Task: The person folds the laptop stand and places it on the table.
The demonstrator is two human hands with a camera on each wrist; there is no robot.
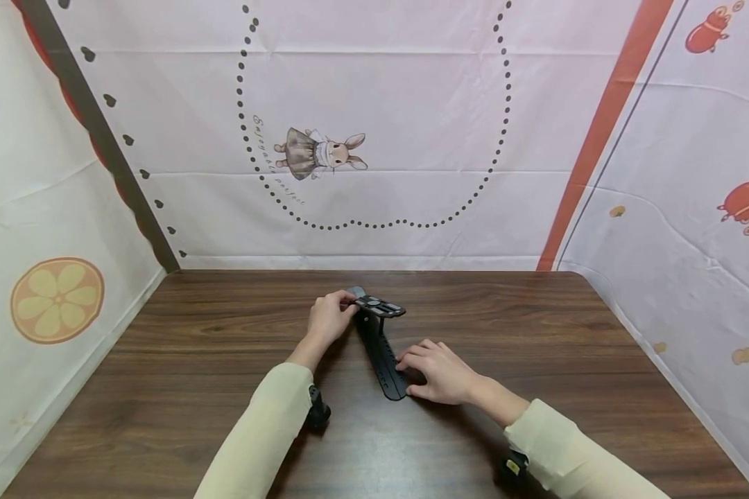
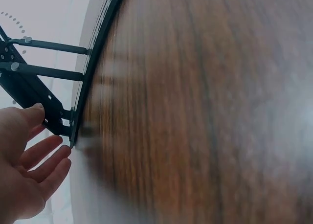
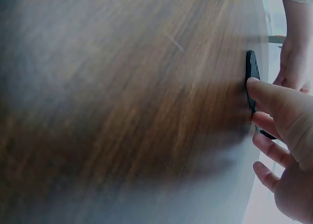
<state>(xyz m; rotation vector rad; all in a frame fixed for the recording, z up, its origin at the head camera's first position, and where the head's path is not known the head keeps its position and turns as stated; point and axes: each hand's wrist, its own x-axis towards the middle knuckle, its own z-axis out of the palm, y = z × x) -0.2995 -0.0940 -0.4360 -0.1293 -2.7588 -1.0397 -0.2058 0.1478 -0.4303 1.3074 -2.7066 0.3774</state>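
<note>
A black folding stand lies lengthwise on the table, its long flat base [image 1: 379, 357] slanting from far left to near right. Above the far half, a slotted plate [image 1: 382, 305] is raised on thin struts [image 2: 56, 47], seen clearly in the left wrist view. My left hand [image 1: 329, 320] pinches the plate's lower left end by the hinge, thumb on its face and the other fingers spread below. At the near end, my right hand [image 1: 443, 374] holds the base's right edge with thumb and bent fingertips. The right wrist view shows the thumb on the base's dark edge [image 3: 250, 62].
The brown wooden table [image 1: 212, 416] reaches back to a white printed cloth [image 1: 412, 104], which also hangs on the left and right sides. Black wrist cameras are strapped below both pale sleeves [image 1: 256, 430], close over the tabletop.
</note>
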